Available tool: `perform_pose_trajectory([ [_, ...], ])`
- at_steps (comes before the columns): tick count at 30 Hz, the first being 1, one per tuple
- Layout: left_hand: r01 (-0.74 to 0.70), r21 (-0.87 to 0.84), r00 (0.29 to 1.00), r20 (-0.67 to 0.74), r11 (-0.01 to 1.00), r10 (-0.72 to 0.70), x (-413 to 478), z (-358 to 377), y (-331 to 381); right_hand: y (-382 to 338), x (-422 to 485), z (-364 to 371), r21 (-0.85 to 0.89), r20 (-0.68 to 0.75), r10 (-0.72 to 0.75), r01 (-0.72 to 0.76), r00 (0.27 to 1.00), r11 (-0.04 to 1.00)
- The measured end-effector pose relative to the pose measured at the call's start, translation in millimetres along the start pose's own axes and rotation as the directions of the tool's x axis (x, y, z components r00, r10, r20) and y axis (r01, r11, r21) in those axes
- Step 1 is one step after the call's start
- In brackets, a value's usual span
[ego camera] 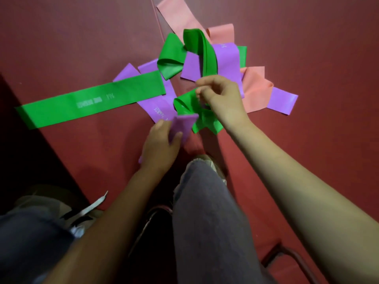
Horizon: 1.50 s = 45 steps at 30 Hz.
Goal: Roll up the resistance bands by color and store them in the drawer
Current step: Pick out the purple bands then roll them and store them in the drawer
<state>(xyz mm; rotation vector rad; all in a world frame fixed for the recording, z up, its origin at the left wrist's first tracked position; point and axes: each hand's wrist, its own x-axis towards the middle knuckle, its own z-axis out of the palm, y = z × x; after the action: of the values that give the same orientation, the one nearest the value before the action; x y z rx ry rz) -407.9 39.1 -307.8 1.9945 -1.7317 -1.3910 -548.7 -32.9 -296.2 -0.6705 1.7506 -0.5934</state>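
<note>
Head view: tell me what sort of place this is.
Probably an exercise or workout room, though little shows. A dark red, mat-like floor fills the view, a green band, a purple band and a pink band lie heaped with others on it, and a tubular frame stands lower right.

Two hands, the left hand (162, 145) and right hand (222, 95), are pictured mid-frame; green bands (90, 103), purple bands (226, 64) and pink bands (176, 16) are too tangled to be counted.
</note>
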Motion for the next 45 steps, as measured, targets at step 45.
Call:
perform_pose_trajectory([
  [45, 0.237, -0.924, 0.916, 0.110, 0.299, -0.385, 72, -56, 67, -32, -25, 24, 0.117, 0.146, -0.241, 0.225, 0.959, 0.967],
])
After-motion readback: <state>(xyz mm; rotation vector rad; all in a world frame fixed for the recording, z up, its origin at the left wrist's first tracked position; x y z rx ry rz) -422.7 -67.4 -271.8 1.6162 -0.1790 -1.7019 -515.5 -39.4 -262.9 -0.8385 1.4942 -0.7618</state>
